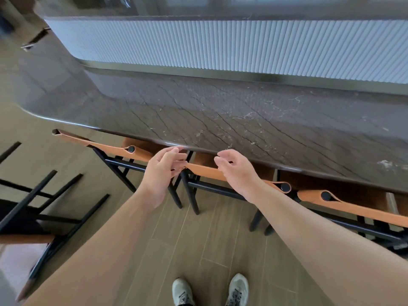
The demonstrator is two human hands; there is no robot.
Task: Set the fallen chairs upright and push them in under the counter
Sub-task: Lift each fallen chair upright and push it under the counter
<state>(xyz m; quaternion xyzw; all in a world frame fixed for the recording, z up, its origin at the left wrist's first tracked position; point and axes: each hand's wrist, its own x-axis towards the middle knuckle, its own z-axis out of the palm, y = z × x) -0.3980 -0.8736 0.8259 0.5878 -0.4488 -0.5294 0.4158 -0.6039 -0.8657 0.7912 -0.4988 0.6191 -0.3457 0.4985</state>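
Chairs stand in a row along the near edge of the dark marble counter [242, 115], and one more lies tipped over on the floor to my left. The middle chair [205, 171] is directly ahead of me, upright, its tan leather back strap level with the counter lip and its seat tucked beneath the stone. My left hand [162, 171] hovers at the left end of that strap, palm turned inward, fingers loosely spread and gently bent; they grip nothing, though I cannot tell whether the fingertips brush the leather. My right hand [235, 168] floats just above the strap further along, fingers relaxed and half curled, holding nothing.

To the left, another upright chair [103, 146] is pushed in under the curved end of the counter, its strap slanting away from me. To the right, a third upright chair [353, 206] sits under the counter too, its strap end just beside the middle chair's.

The fallen chair [44, 206] lies well apart from the counter at the left edge, its black legs pointing up and toward the counter, the tan seat edge low near my left forearm.

My grey sneakers [209, 290] stand on the wood-look plank floor [209, 244]. Behind the marble rises a pale ribbed panel [242, 45].
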